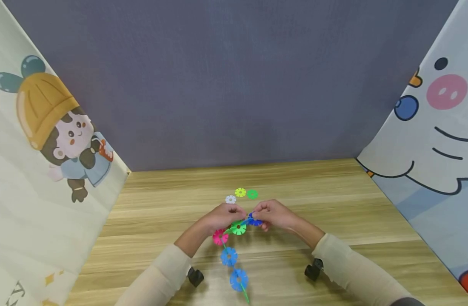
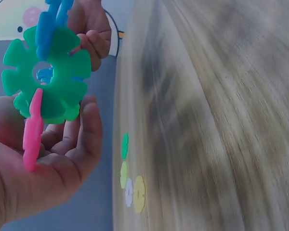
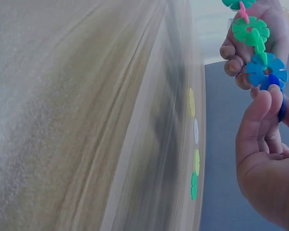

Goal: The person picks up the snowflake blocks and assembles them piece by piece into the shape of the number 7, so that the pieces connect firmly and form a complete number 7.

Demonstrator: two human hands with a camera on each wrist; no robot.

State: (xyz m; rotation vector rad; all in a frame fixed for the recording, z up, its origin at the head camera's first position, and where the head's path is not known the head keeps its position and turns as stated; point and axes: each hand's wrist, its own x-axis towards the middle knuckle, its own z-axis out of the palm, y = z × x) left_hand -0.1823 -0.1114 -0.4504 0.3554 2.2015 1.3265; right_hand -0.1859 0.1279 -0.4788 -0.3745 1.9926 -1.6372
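A chain of slotted snowflake discs is joined edge to edge above the table. Its dark blue disc [image 1: 257, 221] is at one end, pinched between the thumb and fingers of my right hand [image 1: 277, 213]. My left hand [image 1: 224, 216] holds the chain beside it, at the light blue disc [image 3: 256, 72]; its fingertips are partly hidden. Further along come a green disc [image 1: 236, 231] and a pink disc [image 1: 217, 239]. Two blue discs [image 1: 234, 284] and an edge-on green disc [image 1: 245, 294] trail toward the near side.
Loose discs lie flat beyond my hands: a white one [image 1: 227, 199], a yellow-green one [image 1: 238, 191], a green one [image 1: 250, 195], and a yellow one [image 3: 191, 102] seen from the wrists. A grey wall [image 1: 234, 106] stands behind the wooden table [image 1: 161, 191], with printed cloths at both sides.
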